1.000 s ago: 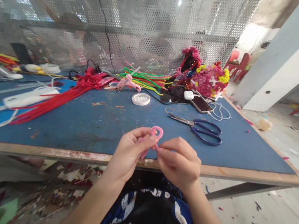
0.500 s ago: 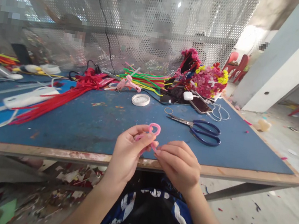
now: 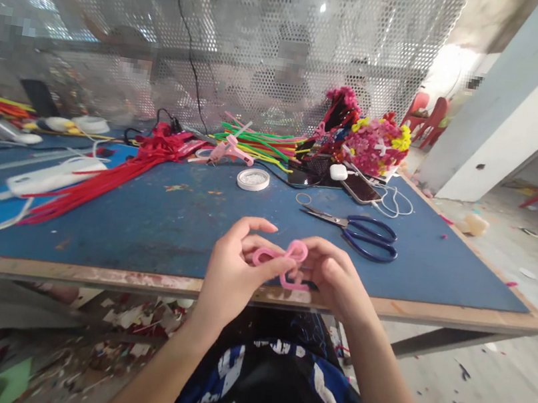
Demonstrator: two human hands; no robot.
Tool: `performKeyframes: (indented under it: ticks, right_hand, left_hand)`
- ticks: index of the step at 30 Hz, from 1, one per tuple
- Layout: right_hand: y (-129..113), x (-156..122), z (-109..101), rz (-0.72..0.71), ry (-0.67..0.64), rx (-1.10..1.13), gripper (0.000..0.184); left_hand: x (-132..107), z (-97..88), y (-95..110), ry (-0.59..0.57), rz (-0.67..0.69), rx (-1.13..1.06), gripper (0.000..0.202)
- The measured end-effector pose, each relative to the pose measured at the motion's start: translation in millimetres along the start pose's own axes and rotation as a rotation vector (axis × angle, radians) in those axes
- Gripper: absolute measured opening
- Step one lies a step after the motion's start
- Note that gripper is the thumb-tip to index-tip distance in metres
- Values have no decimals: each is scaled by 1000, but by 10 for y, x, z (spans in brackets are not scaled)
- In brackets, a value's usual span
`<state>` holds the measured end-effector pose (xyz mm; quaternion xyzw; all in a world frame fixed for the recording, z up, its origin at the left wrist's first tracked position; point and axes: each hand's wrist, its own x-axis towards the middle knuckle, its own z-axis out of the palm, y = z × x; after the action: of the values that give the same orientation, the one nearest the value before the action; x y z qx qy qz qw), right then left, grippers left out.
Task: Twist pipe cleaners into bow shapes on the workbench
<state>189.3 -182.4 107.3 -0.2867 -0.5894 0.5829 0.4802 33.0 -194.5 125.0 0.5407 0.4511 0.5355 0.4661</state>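
Note:
A pink pipe cleaner [image 3: 265, 253] is bent into rounded loops, with a short straight tail at the lower right. It is held above the table's front edge by my left hand [image 3: 233, 270], pinched between the thumb and fingers, with the index finger raised. My right hand [image 3: 338, 279] is at the right side of the loops. Its fingers curve behind them and its thumb stands apart; whether the fingertips touch the pipe cleaner, I cannot tell. Beyond my right hand, scissors [image 3: 346, 223] with dark blue handles lie on the blue tabletop [image 3: 170, 220].
A round white dish [image 3: 251, 187] and a pink glue gun [image 3: 231, 150] are farther back. Red pipe cleaners [image 3: 98, 193] spread beside a white power strip [image 3: 58, 175] at left. Green and yellow ones [image 3: 262, 141], a phone [image 3: 362, 190] and fuzzy flowers [image 3: 376, 143] line the perforated screen [image 3: 253, 37].
The pink pipe cleaner has turned, and two loops now show side by side. My right hand's fingers have gone from pinching its end to spreading beside the loops. My left index finger has lifted.

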Motion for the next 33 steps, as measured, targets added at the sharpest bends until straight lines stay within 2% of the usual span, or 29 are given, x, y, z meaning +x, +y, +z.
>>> performKeyframes:
  ticks: [3, 8, 11, 14, 17, 19, 24, 27, 28, 30, 33]
  right_hand:
    - [-21, -5, 54, 188, -2, 20, 37]
    - [-114, -15, 68, 316, -17, -134, 24]
    - [-122, -27, 20, 399, -102, -122, 23]
    - [-117, -41, -4, 440, -155, -136, 24]
    - [-107, -54, 27, 418, -93, -156, 24]
    - [-88, -56, 74, 370, -20, -137, 25]
    - [-10, -39, 245, 214, 117, -99, 27]
    - [23, -41, 361, 106, 228, -146, 26]
    - [29, -48, 392, 75, 260, -163, 25]
    - [34, -65, 427, 28, 300, -198, 23]
    - [25, -85, 409, 20, 273, -220, 22]
  left_hand:
    - [-28, -44, 23, -82, 35, 162, 52]
    - [-74, -104, 47, -179, 96, 332, 35]
    - [-106, -127, 67, -212, 58, 369, 36]
    - [-130, -154, 56, -223, -13, 306, 36]
    - [-134, -191, 0, -214, -36, 173, 23]
    - [-133, -203, -43, -157, 6, 146, 14]
    - [-215, -80, -180, 153, 186, 174, 6]
    - [-311, 49, -332, 372, 377, 101, 10]
    - [-334, 75, -378, 407, 424, 79, 11]
    - [-347, 86, -434, 401, 392, 26, 11]
    - [-278, 20, -406, 233, 136, -208, 13]
